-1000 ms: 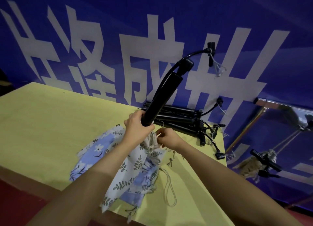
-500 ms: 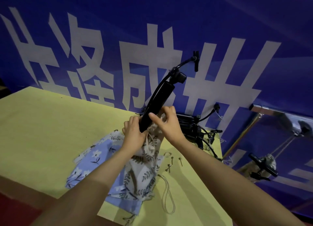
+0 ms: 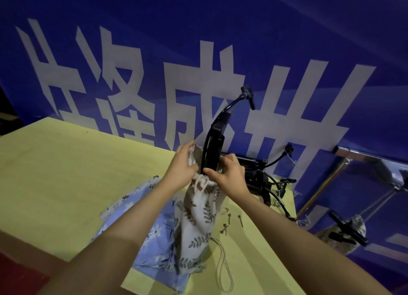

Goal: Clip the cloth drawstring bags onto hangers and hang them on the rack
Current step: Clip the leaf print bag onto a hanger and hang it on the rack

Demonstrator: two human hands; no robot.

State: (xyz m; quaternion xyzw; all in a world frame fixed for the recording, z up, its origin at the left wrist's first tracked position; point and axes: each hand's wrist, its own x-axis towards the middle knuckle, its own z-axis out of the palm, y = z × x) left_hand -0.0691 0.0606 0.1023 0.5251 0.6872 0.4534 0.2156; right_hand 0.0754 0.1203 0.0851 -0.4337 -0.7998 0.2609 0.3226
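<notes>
Near the worktop's [image 3: 66,162] far right corner, left hand [image 3: 183,168] pinches the leaf-print bag's [image 3: 198,210] mouth; right hand [image 3: 227,177] grips the black hanger [image 3: 215,149].

The bag [image 3: 198,210] stands on the table [image 3: 66,173], hangers [image 3: 256,175] behind it, rack [image 3: 344,157] right.

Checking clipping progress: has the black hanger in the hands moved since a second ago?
Yes. The black hanger has swung from a rightward lean to nearly upright, judged against the white lettering on the blue banner, and the leaf-print bag rose with it.
</notes>
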